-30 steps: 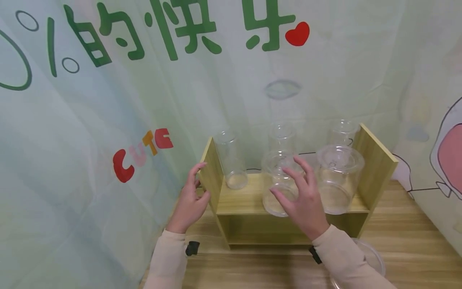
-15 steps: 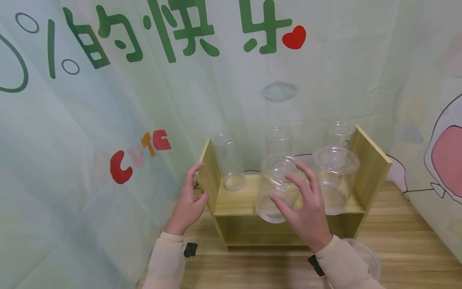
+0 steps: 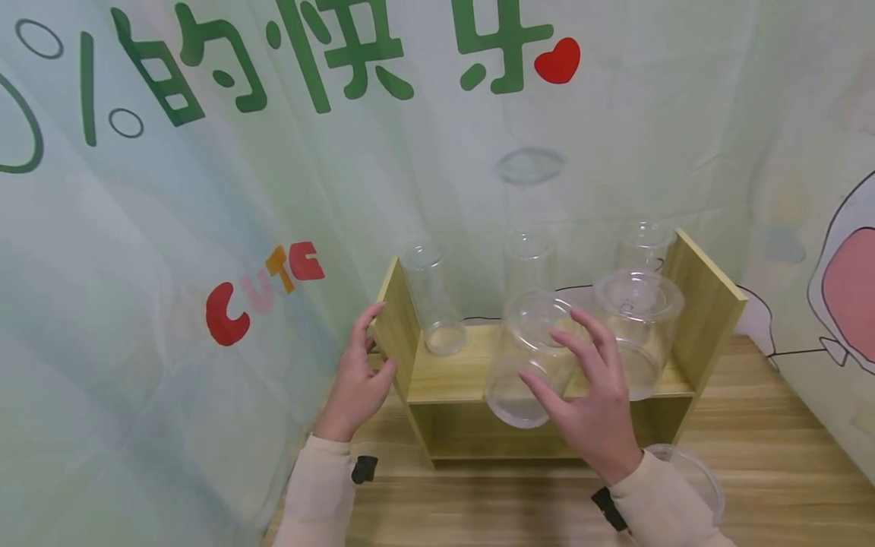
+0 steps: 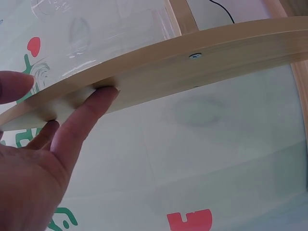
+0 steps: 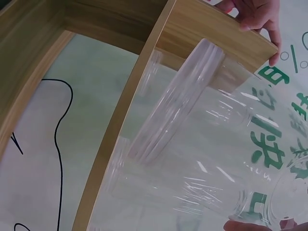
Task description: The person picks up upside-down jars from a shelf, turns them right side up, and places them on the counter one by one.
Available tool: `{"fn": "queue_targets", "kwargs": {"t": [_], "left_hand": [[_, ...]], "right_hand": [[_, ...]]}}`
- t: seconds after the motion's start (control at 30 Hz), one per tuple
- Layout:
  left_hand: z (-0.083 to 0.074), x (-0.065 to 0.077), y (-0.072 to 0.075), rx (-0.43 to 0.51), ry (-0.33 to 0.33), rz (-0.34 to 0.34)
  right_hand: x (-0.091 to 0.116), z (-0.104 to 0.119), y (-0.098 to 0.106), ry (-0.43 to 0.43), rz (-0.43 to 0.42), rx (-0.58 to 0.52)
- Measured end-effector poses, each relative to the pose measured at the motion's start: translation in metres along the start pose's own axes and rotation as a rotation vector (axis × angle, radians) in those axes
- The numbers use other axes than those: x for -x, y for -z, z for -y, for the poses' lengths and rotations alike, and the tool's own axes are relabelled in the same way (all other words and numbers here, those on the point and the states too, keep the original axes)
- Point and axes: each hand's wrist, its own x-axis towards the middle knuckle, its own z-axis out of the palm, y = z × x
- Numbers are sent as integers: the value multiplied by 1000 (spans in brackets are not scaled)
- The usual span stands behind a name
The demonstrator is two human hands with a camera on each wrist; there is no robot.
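Note:
My right hand (image 3: 598, 406) holds a wide clear plastic jar (image 3: 509, 391) near its upper end, thumb on one side and fingers on the other. The jar leans, and its base overlaps the front edge of the wooden shelf (image 3: 444, 391). In the right wrist view the jar's thick base (image 5: 178, 103) shows against a shelf board, with fingertips (image 5: 245, 226) at its other end. My left hand (image 3: 358, 387) grips the upper edge of the shelf's left side panel (image 3: 399, 327). The left wrist view shows its fingers (image 4: 79, 125) pressed on the panel's outer face.
A second wide clear jar (image 3: 639, 334) stands at the shelf's right. Behind are narrower clear cylinders, one at the left (image 3: 444, 338), one in the middle (image 3: 529, 262). Another clear round piece (image 3: 714, 486) lies on the wooden table (image 3: 766, 456). A printed curtain (image 3: 225, 182) hangs behind.
The right hand and the jar have shifted slightly; the jar now tilts, with its base farther out over the shelf's front edge. The left hand stays at the side panel.

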Motion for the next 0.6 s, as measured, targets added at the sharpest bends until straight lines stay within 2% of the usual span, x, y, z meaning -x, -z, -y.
{"fn": "queue_targets", "kwargs": {"t": [0.27, 0.6], "left_hand": [[1, 1, -2, 0, 25, -19], [5, 4, -4, 42, -34, -30]], "right_hand": [[9, 4, 5, -107, 4, -85], [12, 8, 11, -131, 0, -84]]}}
